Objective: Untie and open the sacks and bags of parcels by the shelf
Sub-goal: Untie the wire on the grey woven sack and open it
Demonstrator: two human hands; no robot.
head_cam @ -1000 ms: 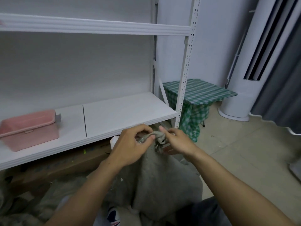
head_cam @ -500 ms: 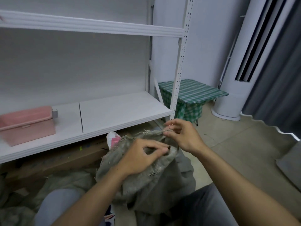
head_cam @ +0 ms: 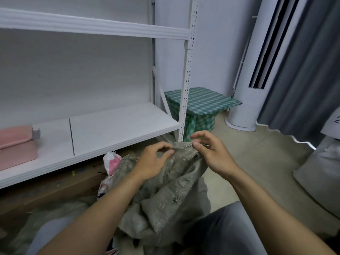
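A grey-green woven sack [head_cam: 171, 196] stands in front of me beside the white shelf [head_cam: 114, 126], its mouth slack and folded over. My left hand [head_cam: 152, 161] pinches the sack's frayed rim with thumb and fingers. My right hand [head_cam: 209, 153] pinches the same rim a little further right, its other fingers lifted and curled. A white and pink parcel [head_cam: 111, 162] pokes out at the left side of the sack's mouth. The sack's inside is hidden by its folds.
A pink box [head_cam: 16, 144] sits on the shelf at left. Brown cartons [head_cam: 55, 188] lie under the shelf. A green checked small table [head_cam: 202, 105] stands behind the shelf post, a white column air conditioner [head_cam: 257, 70] and grey curtain [head_cam: 303, 80] to the right. Another grey sack [head_cam: 320, 173] stands at far right.
The knot that both hands held a second ago is gone and the sack's mouth has come loose. My hands have moved apart along the rim, and a parcel now shows.
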